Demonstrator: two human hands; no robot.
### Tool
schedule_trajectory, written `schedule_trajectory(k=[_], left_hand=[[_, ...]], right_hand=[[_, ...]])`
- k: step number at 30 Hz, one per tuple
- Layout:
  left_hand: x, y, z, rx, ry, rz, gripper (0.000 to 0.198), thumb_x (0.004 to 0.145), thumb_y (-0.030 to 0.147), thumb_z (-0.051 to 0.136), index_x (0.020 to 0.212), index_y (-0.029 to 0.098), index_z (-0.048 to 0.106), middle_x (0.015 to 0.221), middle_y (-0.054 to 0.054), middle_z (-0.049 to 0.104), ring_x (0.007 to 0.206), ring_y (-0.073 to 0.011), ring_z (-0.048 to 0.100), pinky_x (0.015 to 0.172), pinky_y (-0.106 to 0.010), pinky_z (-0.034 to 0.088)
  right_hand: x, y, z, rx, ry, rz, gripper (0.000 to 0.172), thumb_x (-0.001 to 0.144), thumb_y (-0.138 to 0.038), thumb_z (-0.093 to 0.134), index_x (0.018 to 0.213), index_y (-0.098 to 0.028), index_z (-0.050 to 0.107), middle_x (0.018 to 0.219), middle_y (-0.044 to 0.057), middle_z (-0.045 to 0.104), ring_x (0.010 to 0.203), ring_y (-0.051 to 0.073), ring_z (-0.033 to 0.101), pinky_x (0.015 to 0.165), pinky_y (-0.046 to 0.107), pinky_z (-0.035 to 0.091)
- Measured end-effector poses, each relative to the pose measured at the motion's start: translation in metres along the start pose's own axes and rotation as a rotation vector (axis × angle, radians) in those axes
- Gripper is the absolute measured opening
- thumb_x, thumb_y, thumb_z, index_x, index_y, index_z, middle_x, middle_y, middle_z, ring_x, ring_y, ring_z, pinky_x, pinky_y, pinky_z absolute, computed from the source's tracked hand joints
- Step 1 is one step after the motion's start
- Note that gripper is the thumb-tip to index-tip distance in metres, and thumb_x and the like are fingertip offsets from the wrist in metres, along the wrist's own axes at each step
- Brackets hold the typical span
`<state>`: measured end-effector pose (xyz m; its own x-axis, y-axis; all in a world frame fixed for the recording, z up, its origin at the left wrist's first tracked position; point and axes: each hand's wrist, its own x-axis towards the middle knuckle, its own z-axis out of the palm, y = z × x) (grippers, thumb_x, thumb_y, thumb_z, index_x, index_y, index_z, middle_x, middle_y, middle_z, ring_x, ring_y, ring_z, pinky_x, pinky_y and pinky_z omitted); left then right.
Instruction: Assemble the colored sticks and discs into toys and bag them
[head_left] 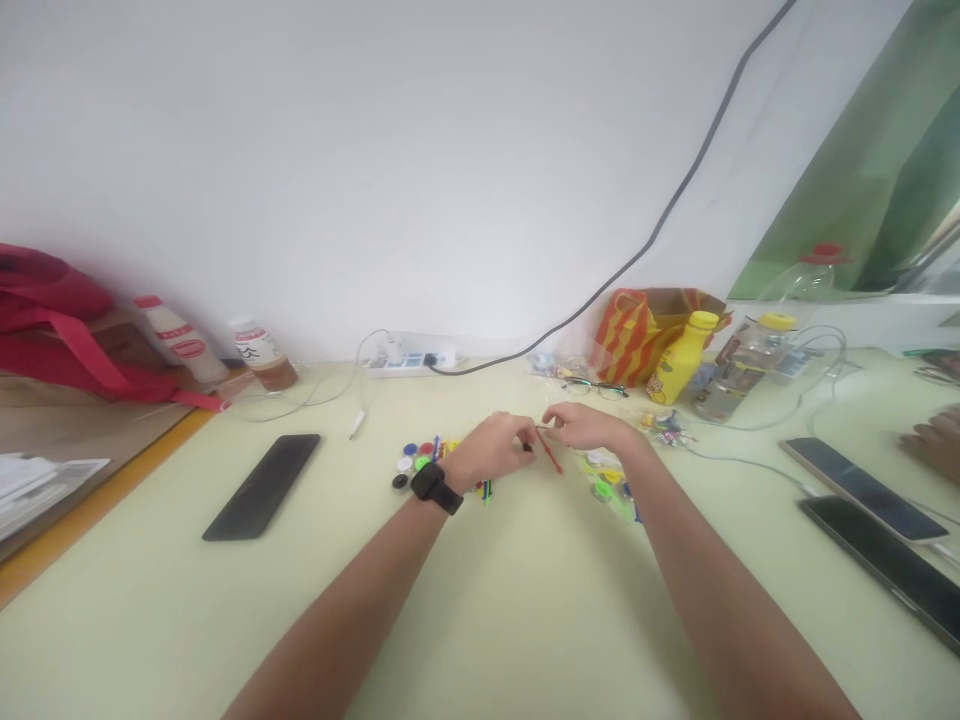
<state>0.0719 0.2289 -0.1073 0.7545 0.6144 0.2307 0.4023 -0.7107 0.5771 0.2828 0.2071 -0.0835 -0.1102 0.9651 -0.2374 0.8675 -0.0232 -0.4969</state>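
Observation:
My left hand (491,449), with a black watch (437,487) on its wrist, is closed in a pinch above the middle of the table. From its fingertips a thin red strip (551,455) slants down to the right. A small dark piece shows by these fingers, too blurred to name. My right hand (585,427) is pinched just beside, its fingertips nearly meeting the left ones; what they hold is too small to tell. Round coloured discs (406,465) and small plastic sticks lie partly hidden by my left hand. More coloured pieces (606,484) lie under my right forearm.
A black phone (262,487) lies left; two phones (870,485) lie right, near another person's hand (934,442). Along the wall stand a power strip (411,357), bottles (681,358) and a striped bag (626,335). Eyeglasses (596,387) and cables (750,464) lie on the table (495,620).

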Motion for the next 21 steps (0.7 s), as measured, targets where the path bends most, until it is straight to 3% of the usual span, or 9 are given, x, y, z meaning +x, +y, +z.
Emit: schedule_trajectory(k=[3, 8, 11, 14, 17, 21], left_hand=[[-0.002, -0.003, 0.0, 0.113, -0.056, -0.022, 0.023, 0.081, 0.022, 0.07, 0.103, 0.021, 0.076, 0.097, -0.005, 0.077, 0.091, -0.0224, 0.069, 0.08, -0.03, 0.05], [-0.004, -0.009, -0.008, 0.177, -0.108, -0.04, 0.015, 0.083, 0.027, 0.068, 0.093, 0.023, 0.078, 0.091, -0.003, 0.077, 0.084, -0.021, 0.068, 0.07, -0.028, 0.046], [-0.004, -0.013, -0.012, 0.12, -0.14, -0.049, 0.017, 0.084, 0.028, 0.067, 0.095, 0.022, 0.078, 0.094, -0.004, 0.077, 0.079, -0.0193, 0.067, 0.065, -0.027, 0.046], [-0.004, -0.016, -0.012, 0.066, -0.167, -0.037, 0.018, 0.085, 0.025, 0.064, 0.095, 0.021, 0.078, 0.093, -0.004, 0.076, 0.078, -0.0187, 0.067, 0.066, -0.027, 0.047], [-0.003, -0.018, -0.011, 0.056, -0.173, -0.024, 0.017, 0.085, 0.024, 0.065, 0.095, 0.02, 0.078, 0.092, -0.005, 0.076, 0.078, -0.0192, 0.068, 0.068, -0.027, 0.049], [-0.004, -0.024, -0.017, 0.069, -0.131, -0.044, 0.024, 0.082, 0.027, 0.072, 0.104, 0.02, 0.078, 0.102, -0.008, 0.076, 0.092, -0.0232, 0.07, 0.073, -0.029, 0.052]], right_hand=[[-0.001, 0.006, -0.005, -0.059, -0.015, 0.025, 0.031, 0.086, -0.025, 0.063, 0.116, -0.019, 0.07, 0.115, 0.01, 0.074, 0.097, 0.023, 0.069, 0.075, 0.027, 0.049], [-0.009, 0.02, -0.022, -0.149, -0.031, 0.096, 0.023, 0.078, -0.021, 0.071, 0.101, -0.02, 0.07, 0.12, 0.009, 0.072, 0.104, 0.024, 0.068, 0.076, 0.026, 0.048], [-0.015, 0.031, -0.029, -0.187, -0.111, 0.207, 0.024, 0.066, -0.02, 0.081, 0.088, -0.017, 0.07, 0.103, 0.011, 0.075, 0.091, 0.027, 0.071, 0.067, 0.029, 0.049], [-0.02, 0.036, -0.029, -0.159, -0.214, 0.263, 0.014, 0.068, -0.019, 0.079, 0.078, -0.016, 0.07, 0.081, 0.008, 0.075, 0.076, 0.023, 0.072, 0.063, 0.028, 0.049], [-0.022, 0.035, -0.027, -0.124, -0.267, 0.274, 0.007, 0.07, -0.015, 0.074, 0.074, -0.016, 0.069, 0.074, 0.005, 0.074, 0.073, 0.02, 0.072, 0.064, 0.026, 0.051], [-0.022, 0.033, -0.028, -0.129, -0.233, 0.271, 0.014, 0.067, -0.009, 0.072, 0.077, -0.017, 0.067, 0.072, 0.005, 0.074, 0.073, 0.023, 0.073, 0.063, 0.028, 0.05]])
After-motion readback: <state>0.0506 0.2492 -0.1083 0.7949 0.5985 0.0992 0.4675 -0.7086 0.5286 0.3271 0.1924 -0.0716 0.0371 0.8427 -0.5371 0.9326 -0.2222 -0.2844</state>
